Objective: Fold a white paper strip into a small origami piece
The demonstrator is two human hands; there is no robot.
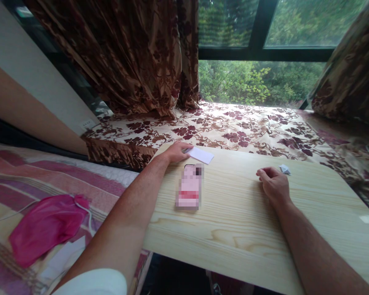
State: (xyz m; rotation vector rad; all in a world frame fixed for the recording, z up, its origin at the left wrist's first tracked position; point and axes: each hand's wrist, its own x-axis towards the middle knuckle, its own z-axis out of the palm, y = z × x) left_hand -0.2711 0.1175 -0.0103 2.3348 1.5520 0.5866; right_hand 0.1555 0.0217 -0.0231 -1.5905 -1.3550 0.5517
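Note:
My left hand rests at the far left corner of a pale wooden table, its fingers pinched on the edge of a white paper sheet lying flat there. My right hand lies on the table farther right, fingers curled loosely with nothing seen in them. Just beyond its fingertips sits a small folded white paper piece, apart from the hand. A pink phone, blurred out, lies face down between my forearms, nearer the left one.
A floral-covered window seat runs behind the table, with brown patterned curtains and a window on green trees. To the left is a striped bed with a magenta cloth and a white cable. Another person's arm crosses at far left.

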